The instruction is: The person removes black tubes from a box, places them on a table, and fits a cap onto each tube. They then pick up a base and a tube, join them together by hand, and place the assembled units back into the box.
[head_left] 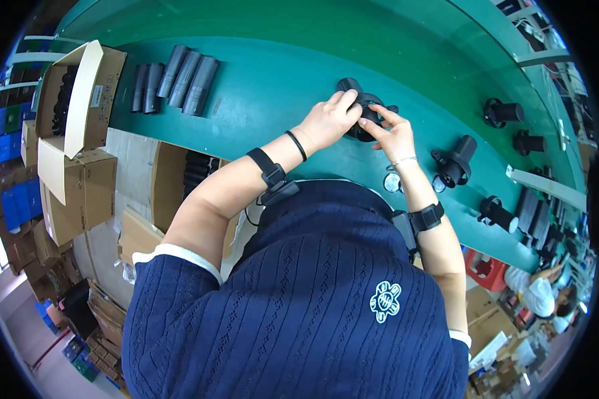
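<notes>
Both hands are at a black cylindrical part with a round flanged collar (361, 133), over the green bench. My left hand (330, 120) closes on its left side, thumb and fingers near the rim. On the other side, my right hand (391, 132) pinches the collar's edge between thumb and fingers. Whatever small piece may sit under the fingertips is hidden. Near my right wrist, two small round clear discs, one of them a clear disc (392, 182), lie by the bench's near edge. Right of that hand rests a similar black flanged cylinder (454, 161).
Several black tubes (188, 80) lie at the bench's left. More flanged cylinders (503, 113) stand at the right, beside a pale metal bar (546, 188). Open cardboard boxes (94, 100) are stacked off the left end. A red crate (484, 269) and another person (541, 296) are at the lower right.
</notes>
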`<control>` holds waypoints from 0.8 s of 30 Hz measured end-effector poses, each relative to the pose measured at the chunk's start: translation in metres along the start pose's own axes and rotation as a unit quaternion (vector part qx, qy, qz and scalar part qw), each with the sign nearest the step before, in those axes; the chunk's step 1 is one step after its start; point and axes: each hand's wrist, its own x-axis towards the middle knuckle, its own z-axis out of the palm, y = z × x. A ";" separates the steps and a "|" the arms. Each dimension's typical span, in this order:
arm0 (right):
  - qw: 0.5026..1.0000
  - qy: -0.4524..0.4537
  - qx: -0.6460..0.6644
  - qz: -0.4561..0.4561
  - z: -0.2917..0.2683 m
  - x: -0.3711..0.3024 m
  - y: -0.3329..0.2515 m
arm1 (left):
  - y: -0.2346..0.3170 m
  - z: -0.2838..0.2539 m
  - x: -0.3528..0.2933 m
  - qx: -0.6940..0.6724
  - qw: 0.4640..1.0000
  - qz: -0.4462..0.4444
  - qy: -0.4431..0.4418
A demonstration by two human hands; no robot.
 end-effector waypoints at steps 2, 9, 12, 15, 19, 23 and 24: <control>1.000 -0.001 -0.001 -0.002 0.001 0.002 -0.003 | -0.005 0.002 0.000 0.005 1.000 0.008 -0.004; 1.000 -0.017 -0.011 0.023 0.000 -0.007 -0.009 | -0.005 0.012 -0.008 -0.011 0.999 0.018 0.032; 0.999 -0.029 0.018 0.032 -0.002 -0.010 -0.004 | -0.009 0.022 -0.017 -0.035 0.998 0.033 0.038; 0.999 -0.019 0.032 0.023 -0.003 -0.010 0.002 | -0.012 0.024 -0.018 -0.041 0.996 0.059 0.050; 0.998 -0.036 0.034 0.032 -0.003 -0.009 0.000 | -0.008 0.014 -0.010 -0.009 0.996 0.081 0.020; 0.997 -0.055 0.040 0.045 -0.003 -0.009 0.003 | 0.001 0.004 -0.002 0.031 0.998 0.049 -0.021; 0.997 -0.052 0.042 0.045 -0.004 -0.009 0.003 | 0.000 0.003 -0.002 0.050 0.997 0.052 -0.035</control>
